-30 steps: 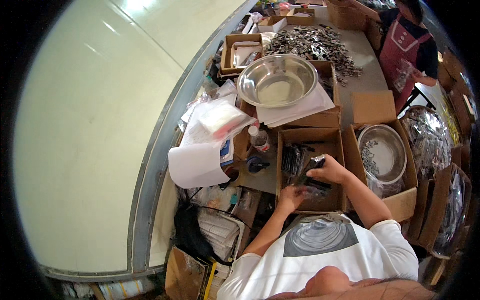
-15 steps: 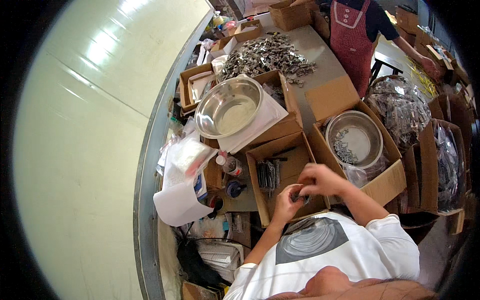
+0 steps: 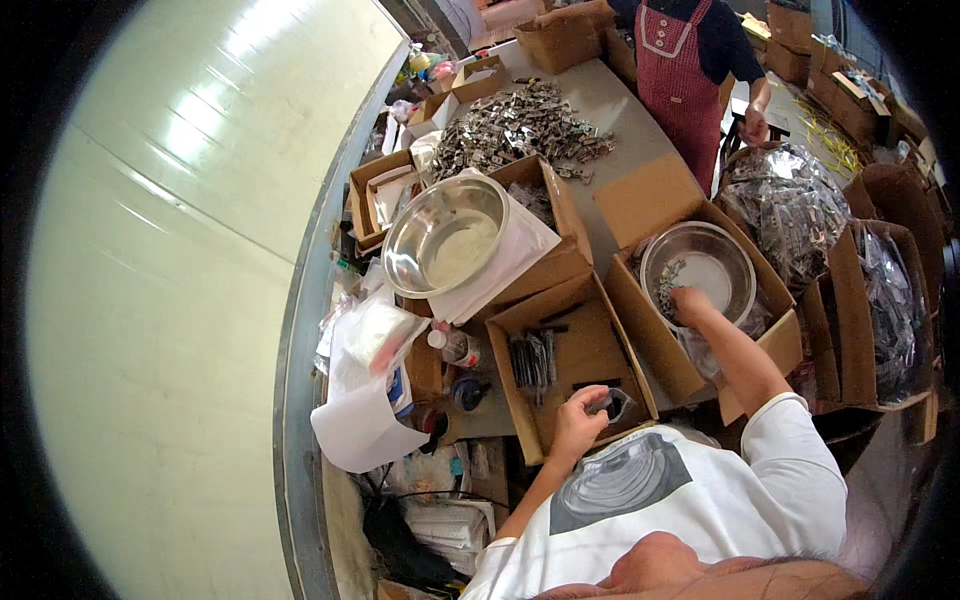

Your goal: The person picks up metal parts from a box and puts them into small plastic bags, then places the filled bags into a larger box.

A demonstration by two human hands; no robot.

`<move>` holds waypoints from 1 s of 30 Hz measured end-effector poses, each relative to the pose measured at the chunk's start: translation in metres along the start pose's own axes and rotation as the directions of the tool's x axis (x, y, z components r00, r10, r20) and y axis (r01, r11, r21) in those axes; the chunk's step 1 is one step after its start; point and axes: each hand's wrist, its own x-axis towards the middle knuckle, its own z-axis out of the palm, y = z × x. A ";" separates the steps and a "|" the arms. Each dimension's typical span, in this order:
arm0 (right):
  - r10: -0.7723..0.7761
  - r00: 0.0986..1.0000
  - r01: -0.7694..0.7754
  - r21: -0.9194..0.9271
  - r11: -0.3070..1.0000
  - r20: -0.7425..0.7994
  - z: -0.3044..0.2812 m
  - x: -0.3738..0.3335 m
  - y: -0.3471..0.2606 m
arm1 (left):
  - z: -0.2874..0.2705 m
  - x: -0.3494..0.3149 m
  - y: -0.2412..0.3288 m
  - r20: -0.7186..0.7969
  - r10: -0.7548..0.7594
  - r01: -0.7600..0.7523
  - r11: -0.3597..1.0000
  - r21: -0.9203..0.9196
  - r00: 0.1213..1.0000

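Note:
My left hand (image 3: 577,426) is closed on a small clear plastic bag (image 3: 617,404), held above the near end of an open cardboard box (image 3: 570,375). Something dark shows at the bag, too small to make out. Inside that box, several flat black packets (image 3: 533,362) stand in a row at the left. My right hand (image 3: 690,306) reaches into a steel bowl (image 3: 740,262), its bent fingers bunched at a small heap of metal parts (image 3: 668,282). Its fingertips are partly hidden, so I cannot tell what they grip. The bowl sits in another cardboard box (image 3: 655,352).
A larger steel basin (image 3: 440,235) rests on papers at the left. Beyond it lies a pile of metal pieces (image 3: 520,125). A plastic bottle (image 3: 455,347) stands beside the near box. Bagged pieces (image 3: 790,205) fill boxes at right. A person in a red apron (image 3: 680,80) stands opposite.
My right hand has left my left hand and moved forward and right into the steel bowl. My left hand still holds the bag, now more in view. The view has shifted slightly.

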 end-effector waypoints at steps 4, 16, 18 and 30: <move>0.203 0.928 -0.372 0.748 0.549 0.313 -0.008 0.012 0.037 | -0.002 -0.002 0.015 0.021 -0.061 0.060 0.998 0.005 0.998; -0.175 0.982 -0.169 0.748 -0.642 0.072 -0.084 -0.030 0.008 | 0.001 -0.005 -0.015 -0.018 -0.074 0.074 0.997 0.001 0.997; -0.213 0.975 -0.190 0.743 -0.642 0.065 -0.083 -0.029 0.007 | 0.001 -0.005 -0.017 -0.024 -0.082 0.081 0.997 -0.020 0.996; -0.179 0.982 -0.154 0.802 -0.576 0.060 -0.091 -0.033 -0.005 | 0.002 -0.007 -0.010 -0.046 -0.135 0.134 0.991 -0.028 0.990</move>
